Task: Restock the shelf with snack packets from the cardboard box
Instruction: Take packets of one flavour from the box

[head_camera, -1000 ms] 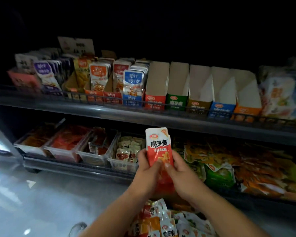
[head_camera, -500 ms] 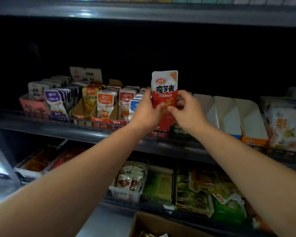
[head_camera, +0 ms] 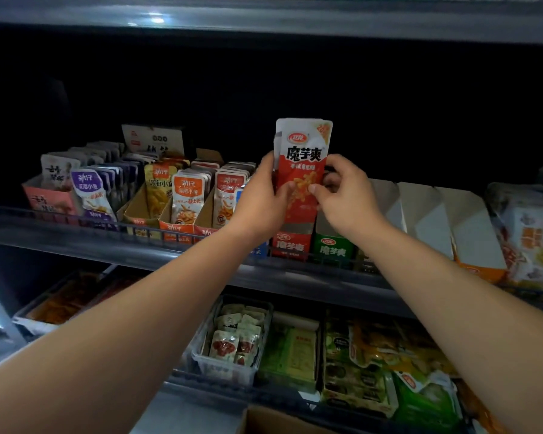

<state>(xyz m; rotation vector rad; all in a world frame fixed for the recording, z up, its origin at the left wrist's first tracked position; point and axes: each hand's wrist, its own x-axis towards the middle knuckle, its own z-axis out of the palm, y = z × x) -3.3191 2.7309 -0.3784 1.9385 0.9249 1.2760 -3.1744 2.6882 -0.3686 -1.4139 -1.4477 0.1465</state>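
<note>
Brown cardboard, a corner of the open cardboard box [head_camera: 282, 422], sits at the near edge, below the lower shelf [head_camera: 201, 386]. A second ago the view looked down on loose packets in it; now only this corner shows. Both forearms reach up and away from it.

The left hand [head_camera: 257, 202] and the right hand [head_camera: 345, 195] each curl round one side of a small upright stack of red-and-white foil snack packets [head_camera: 301, 170], thumbs pressed on its front. A second ago this stack was held low, in front of the lower shelf. Half a second ago it had risen to the grey metal middle shelf [head_camera: 76, 245]. Now its lower edge stands right at the open top of the red cardboard display carton [head_camera: 290, 244], which carries the same lettering.

I judge that the carry is over and lowering the stack in is the step in hand: it looks lined up with the slot and should need only a straight push down.

Just right of it, the green cardboard display carton [head_camera: 331, 247] and the pale cartons [head_camera: 420, 214] farther right show no packets above their rims, so more trips to the box seem likely. To the left, orange and purple fish-snack packets [head_camera: 185, 195] stand full in their cartons. Beyond them the back of the shelf is dark.
</note>
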